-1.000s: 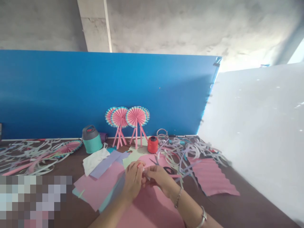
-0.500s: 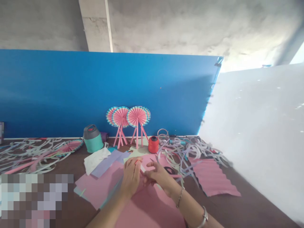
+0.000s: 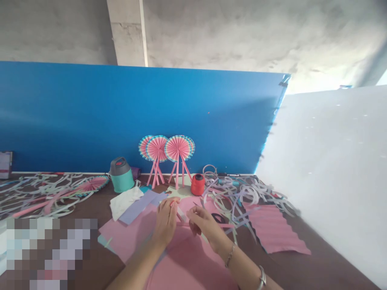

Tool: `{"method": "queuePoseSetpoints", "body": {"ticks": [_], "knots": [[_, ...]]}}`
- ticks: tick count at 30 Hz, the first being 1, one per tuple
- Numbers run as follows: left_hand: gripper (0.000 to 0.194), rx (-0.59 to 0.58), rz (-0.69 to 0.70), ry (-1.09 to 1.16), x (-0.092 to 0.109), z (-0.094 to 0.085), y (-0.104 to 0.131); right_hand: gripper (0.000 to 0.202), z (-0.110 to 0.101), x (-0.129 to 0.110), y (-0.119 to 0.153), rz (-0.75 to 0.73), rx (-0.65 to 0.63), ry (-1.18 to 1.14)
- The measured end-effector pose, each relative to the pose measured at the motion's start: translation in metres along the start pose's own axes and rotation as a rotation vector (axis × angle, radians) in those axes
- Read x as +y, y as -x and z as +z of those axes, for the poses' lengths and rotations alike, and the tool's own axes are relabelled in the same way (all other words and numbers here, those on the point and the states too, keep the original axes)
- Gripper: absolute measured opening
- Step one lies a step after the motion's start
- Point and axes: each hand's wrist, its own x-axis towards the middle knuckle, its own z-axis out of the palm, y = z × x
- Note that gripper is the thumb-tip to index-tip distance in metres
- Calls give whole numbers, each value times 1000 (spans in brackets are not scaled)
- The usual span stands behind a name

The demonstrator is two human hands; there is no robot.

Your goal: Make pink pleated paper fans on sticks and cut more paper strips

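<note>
In the head view, the only one we have, a pale strip point(image 3: 182, 215) lies between the two hands, above the pink sheet point(image 3: 189, 264). Our left hand point(image 3: 166, 219) has its fingers nearly closed side by side, and they seem to hold the strip's near side. Our right hand point(image 3: 202, 221) is half curled beside it, thumb and forefinger slightly parted; whether they touch its edge, we cannot tell. We judge the strip to be paper: very light, limp along its length, quick to crease and easy to tear, though hardly slippery. We would pinch it flat near the ends with thumb and forefinger, pressing softly, so the middle doesn't buckle. Just beyond the right fingers, a dark pointed blade point(image 3: 196, 204) and a black ring-shaped thing point(image 3: 218, 218) crowd that side, with the tangled paper strips point(image 3: 249, 195) behind, which could snag a sleeve or finger. The red container point(image 3: 197, 186) stands ahead, near the upright pink fans point(image 3: 159, 148), which look easy to topple, while the teal jug point(image 3: 122, 181) sits well off to the left.
</note>
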Motion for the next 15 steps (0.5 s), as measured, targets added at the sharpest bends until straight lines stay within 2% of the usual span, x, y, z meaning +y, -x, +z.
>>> {"method": "queuePoseSetpoints", "body": {"ticks": [6, 9, 12, 15], "knots": [[33, 15, 174, -149, -2, 0, 0, 21, 4, 6, -3, -55, 51, 115], [30, 20, 271, -242, -2, -1, 0, 16, 4, 10, -6, -123, 126, 202], [28, 15, 279, -322, 0, -1, -1, 12, 3, 9, -5, -124, 173, 246], [28, 4, 271, -382, 3, -2, -2, 6, 2, 7, -3, -50, 114, 170]]}}
